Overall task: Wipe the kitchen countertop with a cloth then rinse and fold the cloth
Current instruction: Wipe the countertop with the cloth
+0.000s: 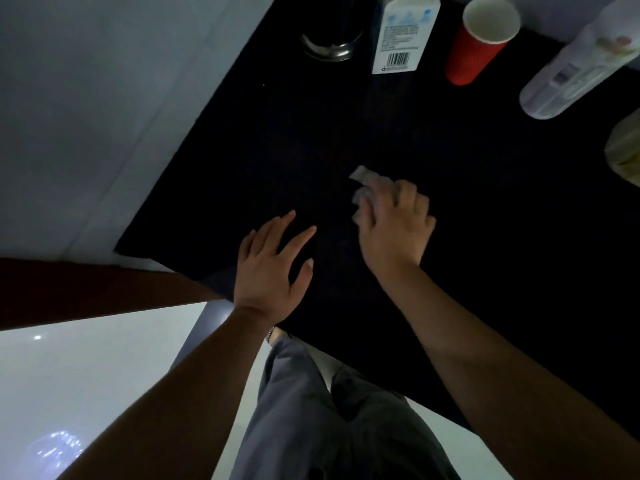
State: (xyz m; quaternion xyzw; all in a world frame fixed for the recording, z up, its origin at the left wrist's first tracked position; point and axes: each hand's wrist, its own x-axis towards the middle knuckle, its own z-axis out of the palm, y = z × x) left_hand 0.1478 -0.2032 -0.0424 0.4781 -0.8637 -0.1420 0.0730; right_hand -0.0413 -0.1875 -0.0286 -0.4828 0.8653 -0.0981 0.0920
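Pale tiled wall (104, 98): fills the upper left, meeting the tabletop along a slanting edge.

Tabletop (277, 150): black, matte, dimly lit; runs from the wall to the right edge of the view.

Round metal object (329, 46): stands at the far edge of the tabletop; the top is cut off by the frame, kind cannot be told.

Left hand (270, 268): fingers spread apart, palm down, holding nothing, over the near edge of the tabletop; whether it touches the surface cannot be told.

Grey trousers (329, 410): the person's legs, below the tabletop edge, over a pale glossy floor (86, 375).

Cloth (363, 188): small, pale, crumpled; on the middle of the tabletop, mostly covered by the right hand, with one corner poking out on the far side.

Right hand (394, 223): fingers curled down and closed on the cloth, pressing it against the tabletop; near the left hand, not touching it.

White carton (403, 32): upright at the far edge, barcode facing the camera.

Red paper cup (478, 46): upright, white inside, just beside the carton.

White plastic bottle (571, 74): printed label, far right.

Pale bag-like object (627, 150): cut off by the right edge.
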